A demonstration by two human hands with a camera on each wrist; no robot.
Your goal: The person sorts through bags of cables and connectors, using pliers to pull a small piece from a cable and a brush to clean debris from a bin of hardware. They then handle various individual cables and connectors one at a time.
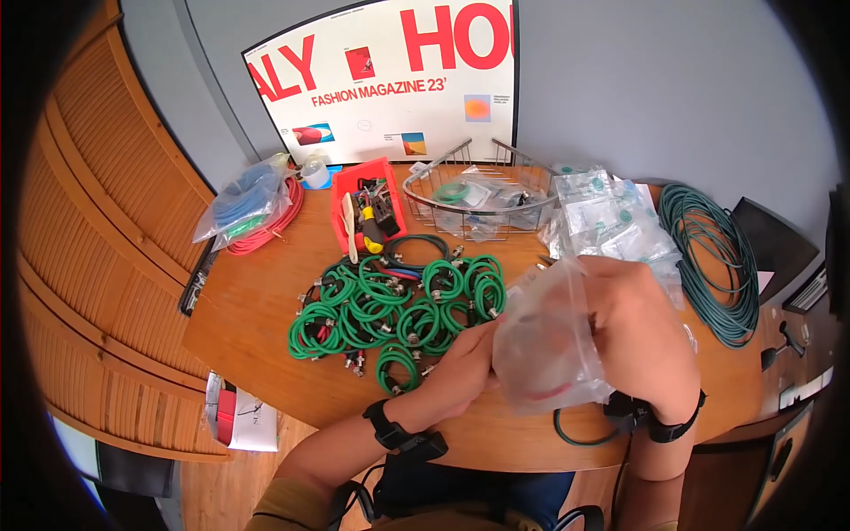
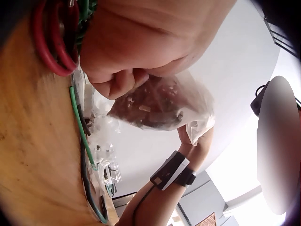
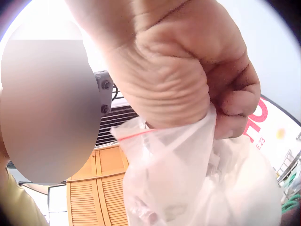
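A clear zip-lock plastic bag is held up over the front of the table between both hands. My left hand grips its left side, with curled fingers at the edge in the left wrist view. At the bag's mouth, my right hand holds the plastic, its thumb side tucked behind the film in the right wrist view. A red line runs along the bag's edge. Small, blurred items show through the bag in the left wrist view. Coiled green cables with metal connectors lie beside the left hand.
Behind the cables stand a red tool bin and a wire basket of bags. Flat plastic packets and a large dark green cable coil lie at the right. Bagged blue cable sits at left, before a monitor.
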